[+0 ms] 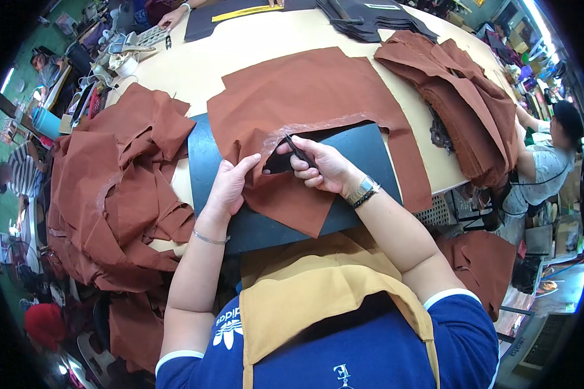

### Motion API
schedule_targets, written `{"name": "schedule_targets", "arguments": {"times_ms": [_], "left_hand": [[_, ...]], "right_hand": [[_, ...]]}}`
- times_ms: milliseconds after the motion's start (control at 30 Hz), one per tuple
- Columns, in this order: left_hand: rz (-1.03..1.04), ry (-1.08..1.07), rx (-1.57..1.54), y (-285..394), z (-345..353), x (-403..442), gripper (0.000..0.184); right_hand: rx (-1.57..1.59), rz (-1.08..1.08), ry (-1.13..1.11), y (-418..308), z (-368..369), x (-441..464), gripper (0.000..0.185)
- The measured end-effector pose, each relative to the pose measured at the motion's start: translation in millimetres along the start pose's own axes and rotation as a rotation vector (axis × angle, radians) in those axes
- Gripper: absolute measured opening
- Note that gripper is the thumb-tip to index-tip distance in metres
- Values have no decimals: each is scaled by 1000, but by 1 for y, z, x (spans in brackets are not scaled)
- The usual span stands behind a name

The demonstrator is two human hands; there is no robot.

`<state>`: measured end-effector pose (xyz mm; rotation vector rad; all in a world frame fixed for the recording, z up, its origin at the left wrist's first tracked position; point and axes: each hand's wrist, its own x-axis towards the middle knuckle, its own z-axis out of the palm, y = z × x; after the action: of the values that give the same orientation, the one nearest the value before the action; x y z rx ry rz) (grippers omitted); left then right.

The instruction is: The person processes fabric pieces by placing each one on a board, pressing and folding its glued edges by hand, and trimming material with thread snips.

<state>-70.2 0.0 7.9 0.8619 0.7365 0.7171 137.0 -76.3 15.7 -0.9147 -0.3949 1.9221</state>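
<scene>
A cut panel of rust-brown fabric [318, 84] lies in front of me, partly over a dark board [240, 227]. Its near part is folded back, leaving an opening with a pale, shiny strip along the edge. My left hand [230, 185] pinches the fabric at the left of this opening, thumb on top. In my right hand [328, 168] is a slim black pointed tool [298, 152], its tip at the pale strip; its exact kind is unclear. The fingers of my right hand are wrapped round it.
Crumpled brown fabric [104, 188] is heaped on the left, and a folded stack of brown fabric [467, 110] sits on the right. Across the table [169, 71], another person's hand [172, 17] is near a yellow ruler [250, 13] and dark sheets. A seated person [542, 165] is at the right.
</scene>
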Motion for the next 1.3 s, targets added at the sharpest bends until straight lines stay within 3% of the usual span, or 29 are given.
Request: {"name": "schedule_targets", "arguments": {"times_ms": [300,700,900,1133,1233,1300], "left_hand": [[-39,-26,-7,0,-4,1,27],[-17,-2,39,-8,-11,8,13],[-19,2,-1,-10,-13,8,23],[146,-30,83,0,7,-14,50],[197,11,199,-1,-3,-47,54],[193,50,344,0,-14,-80,62]], "right_hand": [[21,30,7,1,1,-6,30],[-51,11,31,-1,4,-2,31],[-39,24,14,3,-1,-4,32],[-91,5,-9,-1,0,-6,27],[-487,-31,28,-18,8,-46,31],[-1079,-635,165,-17,-3,-44,38]]}}
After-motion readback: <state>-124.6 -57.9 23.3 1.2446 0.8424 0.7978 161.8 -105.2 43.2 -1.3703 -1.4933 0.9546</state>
